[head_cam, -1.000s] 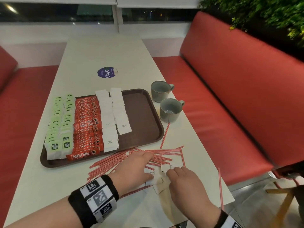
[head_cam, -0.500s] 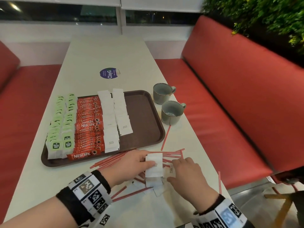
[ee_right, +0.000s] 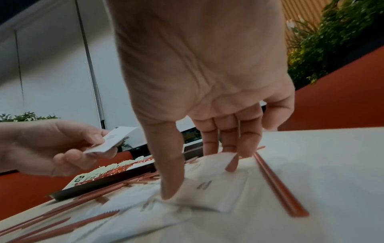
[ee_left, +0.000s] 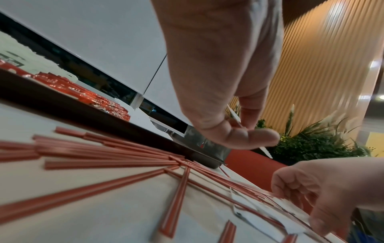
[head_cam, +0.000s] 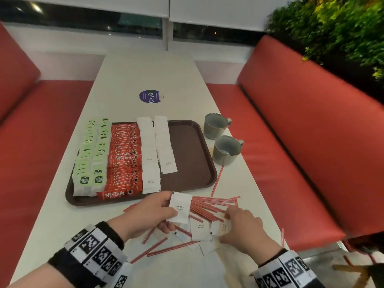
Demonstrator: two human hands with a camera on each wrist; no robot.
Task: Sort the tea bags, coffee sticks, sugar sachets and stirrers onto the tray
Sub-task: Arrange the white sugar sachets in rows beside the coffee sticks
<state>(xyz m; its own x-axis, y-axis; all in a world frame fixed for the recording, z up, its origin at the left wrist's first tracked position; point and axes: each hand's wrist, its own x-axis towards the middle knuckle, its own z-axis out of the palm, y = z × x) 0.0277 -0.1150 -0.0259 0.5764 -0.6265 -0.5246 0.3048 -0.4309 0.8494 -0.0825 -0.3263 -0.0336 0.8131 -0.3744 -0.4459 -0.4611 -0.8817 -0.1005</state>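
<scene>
Above the stirrers (head_cam: pixel 209 206), sugar sachet (head_cam: pixel 180 207) now higher in left hand (head_cam: pixel 149 215)

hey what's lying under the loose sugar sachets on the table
Red stirrers run beneath the loose sugar sachets beside the right hand; anything else under them is covered.

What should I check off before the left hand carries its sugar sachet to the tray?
1. Left hand grips a white sugar sachet: ok.
2. Only one sachet in that grip: cannot tell.
3. Brown tray has bare floor right of the sugar rows: ok.
4. Right hand pinches another sachet on the table: ok.
5. Stirrers on the tray: not ok, all on the table.
</scene>
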